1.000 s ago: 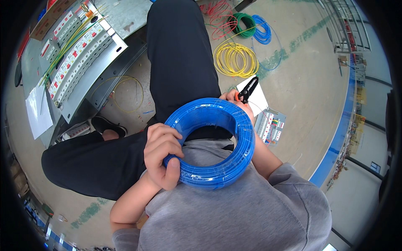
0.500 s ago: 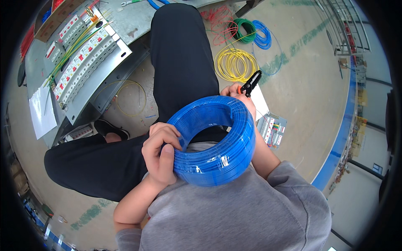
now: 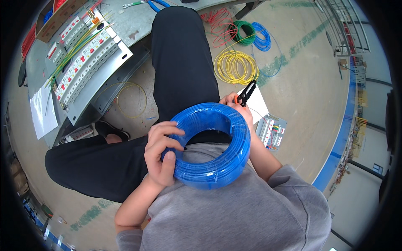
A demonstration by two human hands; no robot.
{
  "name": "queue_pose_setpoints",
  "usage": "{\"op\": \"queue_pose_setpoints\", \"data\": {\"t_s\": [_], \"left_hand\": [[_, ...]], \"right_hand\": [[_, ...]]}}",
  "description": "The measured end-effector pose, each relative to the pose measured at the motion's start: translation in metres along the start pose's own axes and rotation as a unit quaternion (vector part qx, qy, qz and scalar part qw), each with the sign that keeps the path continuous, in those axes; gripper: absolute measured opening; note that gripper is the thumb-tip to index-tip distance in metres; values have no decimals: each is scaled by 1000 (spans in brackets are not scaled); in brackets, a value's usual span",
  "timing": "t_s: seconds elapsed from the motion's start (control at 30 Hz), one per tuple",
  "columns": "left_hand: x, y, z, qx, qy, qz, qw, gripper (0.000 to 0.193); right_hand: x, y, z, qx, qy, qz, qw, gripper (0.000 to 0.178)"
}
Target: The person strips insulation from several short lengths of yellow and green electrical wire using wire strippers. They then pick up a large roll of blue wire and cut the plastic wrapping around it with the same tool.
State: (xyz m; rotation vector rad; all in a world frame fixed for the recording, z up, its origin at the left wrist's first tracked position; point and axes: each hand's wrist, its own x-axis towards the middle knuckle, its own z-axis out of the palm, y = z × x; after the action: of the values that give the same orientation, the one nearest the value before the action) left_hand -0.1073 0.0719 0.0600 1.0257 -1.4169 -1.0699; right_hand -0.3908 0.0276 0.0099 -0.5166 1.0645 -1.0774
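A thick coil of blue wire (image 3: 209,172) in clear wrap rests in my lap against my grey shirt. My left hand (image 3: 160,152) grips its left side, fingers bent over the rim toward the hole and thumb on the near face. At the coil's far right side, my right hand (image 3: 239,109) is closed on wire strippers (image 3: 248,93) with black jaws and an orange handle. The jaws point away from me, up and to the right. The coil partly hides the right hand.
On the bench (image 3: 138,31) at left stands a metal panel (image 3: 100,79) with rows of circuit breakers and yellow-green wires. Yellow (image 3: 236,67), green (image 3: 246,35), blue (image 3: 263,37) and red (image 3: 215,21) wire lie on the floor. A smaller breaker panel (image 3: 271,131) sits at right.
The blue coil has tipped and shifted slightly left toward me. My left fingers have spread a little on it. The right hand with the wire strippers has moved slightly nearer to me.
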Motion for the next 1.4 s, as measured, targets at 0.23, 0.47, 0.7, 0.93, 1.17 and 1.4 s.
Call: {"op": "queue_pose_setpoints", "data": {"t_s": [0.23,0.47,0.7,0.93,1.17,1.4], "left_hand": [[-3,2,1,-226,52,-284,930,53],[9,14,-9,-382,-16,-434,816,60],[-23,52,6,-233,70,-361,900,51],[-30,53,1,3,42,-254,966,52],[6,36,2,159,-115,160,967,15],[16,52,9,187,-138,242,942,14]], "right_hand": [[-11,21,-16,80,37,63,994,11],[-15,-10,23,97,160,94,978,6],[7,-37,45,93,73,7,993,7],[-1,-11,34,-78,43,62,994,13],[-34,8,-12,-37,132,103,985,15],[-28,-12,8,25,147,68,986,13]]}}
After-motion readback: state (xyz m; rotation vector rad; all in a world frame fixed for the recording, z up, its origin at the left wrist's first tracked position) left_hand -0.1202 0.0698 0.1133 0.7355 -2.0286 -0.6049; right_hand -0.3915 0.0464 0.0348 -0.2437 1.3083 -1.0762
